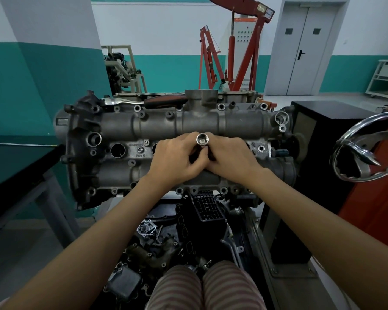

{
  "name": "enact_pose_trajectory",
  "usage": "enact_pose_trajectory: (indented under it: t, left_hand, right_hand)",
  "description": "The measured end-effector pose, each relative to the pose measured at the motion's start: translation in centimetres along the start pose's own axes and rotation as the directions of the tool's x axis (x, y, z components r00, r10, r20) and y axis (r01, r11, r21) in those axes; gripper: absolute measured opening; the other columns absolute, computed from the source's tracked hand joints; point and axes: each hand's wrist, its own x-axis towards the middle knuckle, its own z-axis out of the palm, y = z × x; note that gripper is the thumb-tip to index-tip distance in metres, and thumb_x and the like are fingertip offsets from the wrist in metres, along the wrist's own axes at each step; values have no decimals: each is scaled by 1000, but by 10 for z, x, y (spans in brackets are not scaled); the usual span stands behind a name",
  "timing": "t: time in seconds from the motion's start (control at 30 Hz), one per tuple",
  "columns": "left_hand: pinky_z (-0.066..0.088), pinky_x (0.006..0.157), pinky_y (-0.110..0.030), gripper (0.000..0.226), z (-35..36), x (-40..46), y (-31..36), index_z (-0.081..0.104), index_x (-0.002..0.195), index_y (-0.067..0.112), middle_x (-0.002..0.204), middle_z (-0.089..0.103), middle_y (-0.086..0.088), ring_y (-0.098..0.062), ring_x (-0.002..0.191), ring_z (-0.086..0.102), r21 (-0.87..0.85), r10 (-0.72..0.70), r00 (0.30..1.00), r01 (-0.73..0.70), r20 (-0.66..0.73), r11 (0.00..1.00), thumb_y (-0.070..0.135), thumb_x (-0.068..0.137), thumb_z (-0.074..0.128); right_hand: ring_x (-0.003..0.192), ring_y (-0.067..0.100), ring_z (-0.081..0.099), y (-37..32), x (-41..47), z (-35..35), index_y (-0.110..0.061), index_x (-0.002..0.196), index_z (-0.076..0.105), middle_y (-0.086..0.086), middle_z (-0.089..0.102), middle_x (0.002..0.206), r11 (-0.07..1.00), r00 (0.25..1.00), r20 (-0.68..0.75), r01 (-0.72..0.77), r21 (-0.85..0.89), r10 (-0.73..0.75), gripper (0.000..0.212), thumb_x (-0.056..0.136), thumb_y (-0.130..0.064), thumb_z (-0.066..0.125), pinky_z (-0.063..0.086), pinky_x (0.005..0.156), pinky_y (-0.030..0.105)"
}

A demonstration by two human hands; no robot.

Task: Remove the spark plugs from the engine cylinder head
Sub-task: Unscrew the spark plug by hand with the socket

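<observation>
Over the middle of the cylinder head (126,128), a socket (202,139) is standing upright between both grips, left hand (176,158) and right hand (230,159) pinching its stem from either side; a ratchet (143,100) is lying behind.

left hand (176,159): fingers curled, gripping | right hand (230,158): same, touching left | both forearms extended forward

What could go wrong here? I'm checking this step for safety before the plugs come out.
1. Both hands, left hand and right hand, pinch the socket above the cylinder head; if it slips, it might fall among the parts below.
2. An open plug hole sits uncovered nearby; dirt or a small part could drop in.
3. The ratchet lies on the engine's far edge and might get knocked off.
</observation>
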Motion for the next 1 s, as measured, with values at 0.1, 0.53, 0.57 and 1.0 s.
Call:
enact_pose_trajectory:
  t: [0.1,0.53,0.57,1.0]
  left_hand:
    - [34,39,-26,26,1,1,2,49,66,7,56,50,1,-23,42,46,36,-28,999,27,16,999,28,79,44]
    - [31,47,-23,45,4,-1,-5,64,57,6,46,55,-7,-25,43,54,47,-68,998,68,-9,997,38,86,52]
    - [32,47,-23,44,4,-1,-5,63,57,6,47,56,-6,-24,44,54,42,-68,998,68,-13,997,38,86,53]
    - [30,48,-22,36,3,-1,0,60,62,4,49,55,-9,-28,43,53,73,-36,999,35,12,997,30,86,52]
  right_hand:
    - [75,28,61,0,0,1,-8,94,50,4,65,83,1000,1000,7,-10,1,10,31,82,-36,45,27,54,29]
    - [77,34,61,-1,1,0,-7,83,66,15,67,78,996,998,27,-62,-58,63,36,90,-38,48,32,59,33]
    - [79,34,61,-1,1,0,-8,87,65,14,67,82,997,998,29,-52,-64,54,35,91,-37,46,33,60,34]
    - [72,25,62,-1,0,1,-12,95,60,4,67,75,998,998,-21,-57,-28,56,38,83,-46,48,28,55,27]
